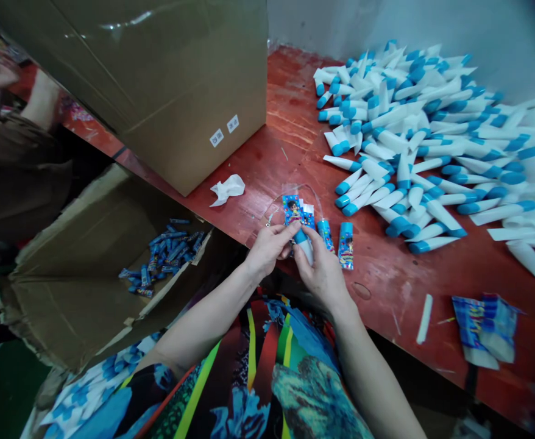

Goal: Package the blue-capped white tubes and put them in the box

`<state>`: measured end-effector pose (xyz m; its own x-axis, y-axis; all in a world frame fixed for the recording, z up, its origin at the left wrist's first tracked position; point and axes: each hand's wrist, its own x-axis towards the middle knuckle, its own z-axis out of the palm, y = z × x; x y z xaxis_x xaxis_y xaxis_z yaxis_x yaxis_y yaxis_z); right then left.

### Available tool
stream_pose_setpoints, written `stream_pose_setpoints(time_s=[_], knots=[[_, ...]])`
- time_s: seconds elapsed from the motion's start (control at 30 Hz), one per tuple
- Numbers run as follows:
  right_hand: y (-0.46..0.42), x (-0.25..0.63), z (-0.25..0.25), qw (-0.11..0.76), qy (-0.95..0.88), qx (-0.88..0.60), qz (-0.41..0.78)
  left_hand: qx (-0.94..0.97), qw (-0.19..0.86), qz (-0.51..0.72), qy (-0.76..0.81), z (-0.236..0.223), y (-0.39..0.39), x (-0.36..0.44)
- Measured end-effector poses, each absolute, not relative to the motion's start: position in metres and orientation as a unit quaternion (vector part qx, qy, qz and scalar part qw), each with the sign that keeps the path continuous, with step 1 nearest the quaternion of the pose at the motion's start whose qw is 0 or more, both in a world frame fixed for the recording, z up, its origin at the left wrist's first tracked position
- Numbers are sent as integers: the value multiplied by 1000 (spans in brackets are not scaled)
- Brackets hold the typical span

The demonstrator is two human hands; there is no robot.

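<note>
**Blue-capped white tube (303, 242) gripped between both hands above the red wooden tabletop (290, 107)**

At far left, an open cardboard box (61, 292) is set beside the tabletop, with blue printed sticks (160, 259) heaped inside. A taped brown carton (158, 91) is stood on the tabletop behind it, and crumpled white tissue (228, 189) lies just beside that. The tube is pinched by the left hand (267, 249), its fingers pressed together, and is wrapped by the curled fingers of the right hand (320, 274). Cartoon-printed blue packets (346, 246) lie just beyond the hands. A large pile of white tubes (409, 140) is spread to the right, and crumpled printed wrappers (485, 329) lie near the front edge.
</note>
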<state>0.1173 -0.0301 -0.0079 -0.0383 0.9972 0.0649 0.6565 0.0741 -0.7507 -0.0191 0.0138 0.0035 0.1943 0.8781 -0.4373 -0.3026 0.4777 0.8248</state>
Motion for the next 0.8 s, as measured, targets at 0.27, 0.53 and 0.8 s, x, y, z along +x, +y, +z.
stream_pose_setpoints(time_s=[0.27, 0.53, 0.8], knots=[[-25, 117, -10, 350, -595, -657, 302, 242, 727, 419, 487, 5, 7, -10], [-36, 127, -18, 439, -494, -522, 539, 257, 758, 403, 444, 3, -1, -14], [-44, 134, -12, 408, -482, -500, 592, 267, 737, 433, 445, 7, 17, -24]])
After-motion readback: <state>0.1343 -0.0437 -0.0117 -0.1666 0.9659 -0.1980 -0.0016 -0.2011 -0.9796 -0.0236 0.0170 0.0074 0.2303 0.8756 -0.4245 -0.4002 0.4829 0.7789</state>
